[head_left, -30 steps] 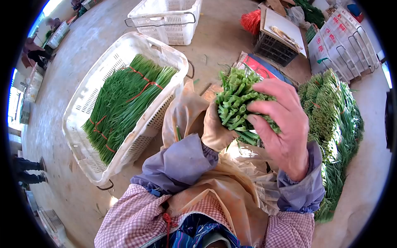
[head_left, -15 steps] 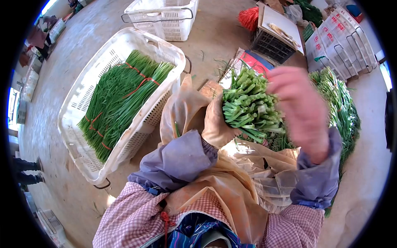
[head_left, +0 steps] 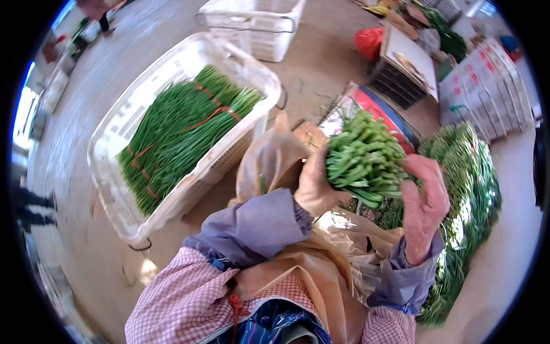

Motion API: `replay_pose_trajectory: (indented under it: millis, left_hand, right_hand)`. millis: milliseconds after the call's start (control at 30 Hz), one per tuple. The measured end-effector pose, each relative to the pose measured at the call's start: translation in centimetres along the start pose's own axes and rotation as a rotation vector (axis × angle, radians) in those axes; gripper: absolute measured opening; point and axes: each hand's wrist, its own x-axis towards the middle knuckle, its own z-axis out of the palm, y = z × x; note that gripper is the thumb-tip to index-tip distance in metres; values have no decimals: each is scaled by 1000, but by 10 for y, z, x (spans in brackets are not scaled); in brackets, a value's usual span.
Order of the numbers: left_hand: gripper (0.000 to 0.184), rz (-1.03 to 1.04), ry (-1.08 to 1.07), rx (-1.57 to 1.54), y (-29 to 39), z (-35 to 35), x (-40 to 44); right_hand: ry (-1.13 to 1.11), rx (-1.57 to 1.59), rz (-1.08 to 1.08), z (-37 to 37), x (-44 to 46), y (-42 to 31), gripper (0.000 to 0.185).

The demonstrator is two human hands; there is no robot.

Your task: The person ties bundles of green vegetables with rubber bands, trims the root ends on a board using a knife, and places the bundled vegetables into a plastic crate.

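Note:
A thick bunch of green vegetable stalks [head_left: 366,157] is held in front of my apron, stem ends facing up towards me. My left hand [head_left: 318,180] wraps around its left side, closed on it; some fingers are hidden behind the stalks. At the bunch's right edge is my right hand [head_left: 425,192], its fingers bent and apart, with the fingertips at the outer stalks. Whether they press on the stalks I cannot tell. A large heap of similar greens [head_left: 467,212] lies just beyond my right hand.
To the left stands a white plastic crate [head_left: 106,198] with long green bundles [head_left: 183,135] tied in red bands. Another white crate [head_left: 252,28] is behind it. A dark crate with a board on top [head_left: 409,63] and stacked white crates [head_left: 487,86] stand at the back right.
My right hand has come down from above the bunch to its right edge, and its fingers are now distinct. My left hand still grips the bunch. The view has shifted slightly.

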Motion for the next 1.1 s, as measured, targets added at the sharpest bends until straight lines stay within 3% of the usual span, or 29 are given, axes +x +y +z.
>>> replay_pose_trajectory:
  millis: [67,133,267,400,467,500,567,600,667,733,767,800,833,867,900,933,967,1033,1100]
  left_hand:
    - [54,-5,-116,-11,4,3,-3]
    - [59,-3,-91,15,4,-1,-3]
    - [70,11,-17,88,4,-10,-1]
    - [81,22,28,143,4,-12,1]
    - [88,27,47,173,2,-14,2]
    - [91,25,54,175,2,-14,2]
    - [97,17,67,163,1,-13,3]
    - [89,-12,35,116,1,-13,3]
    - [73,-60,-32,23,2,-13,2]
    - [58,-89,-17,-64,5,-7,-2]
    - [53,63,-44,115,-1,-3,-8]
    - [50,218,-44,293,-8,1,-14]
    - [49,204,-89,263,-7,1,-12]
    - [48,188,-134,233,-6,0,-9]
    - [52,104,-159,92,-4,-1,-8]
    - [56,18,-173,-54,-2,-3,-6]
    - [60,-68,-174,-194,1,-5,-3]
    - [73,-70,-228,-156,0,-6,-8]
    - [92,-81,-113,-87,4,-7,-2]
  right_hand:
    - [-70,-95,-89,5,17,-17,22]
    - [-138,-250,-226,11,27,-23,20]
    - [-180,-286,-204,19,38,-13,13]
    - [-297,-386,-409,18,42,-11,11]
    - [-243,-431,-408,3,42,-3,14]
    - [-150,-288,-202,-20,39,-5,18]
    - [235,150,-126,-94,47,14,25]
    - [430,363,-149,-131,52,24,30]
    - [508,-64,27,-191,45,54,32]
    - [279,-495,200,-189,28,84,33]
    - [-69,-825,294,-156,17,75,38]
    - [-314,-735,44,-133,-3,92,49]
    - [-401,-809,-46,-102,-23,104,62]
    - [-453,-571,4,-70,-34,104,76]
    - [-428,-170,283,-40,-44,86,85]
    - [-372,119,249,-18,-60,89,88]
    - [-248,253,228,8,-55,62,65]
    - [-24,101,189,18,-54,71,42]
    - [43,126,145,11,-16,32,26]
